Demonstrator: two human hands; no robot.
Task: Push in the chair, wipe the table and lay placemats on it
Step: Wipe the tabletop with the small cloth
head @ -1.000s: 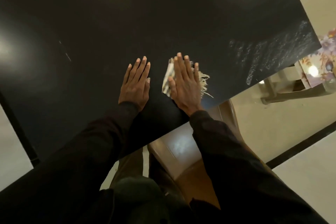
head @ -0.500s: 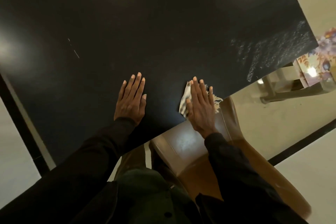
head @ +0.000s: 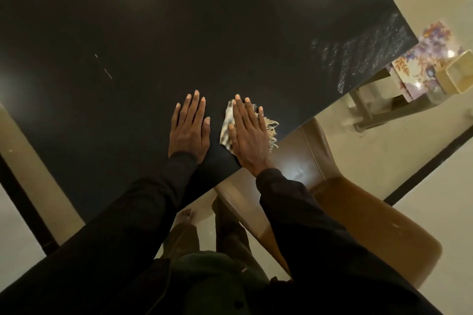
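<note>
Left hand [head: 189,130] flat, fingers straight, on a black table [head: 179,33]; right hand [head: 247,133] likewise presses a striped fringed cloth [head: 227,125] near a brown chair [head: 358,212].

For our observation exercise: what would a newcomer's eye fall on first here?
Two flat hands at the black table's near edge: the left hand rests bare, the right hand presses a striped, fringed cloth. Whitish streaks mark the table's right corner; a brown chair stands by that edge.
</note>
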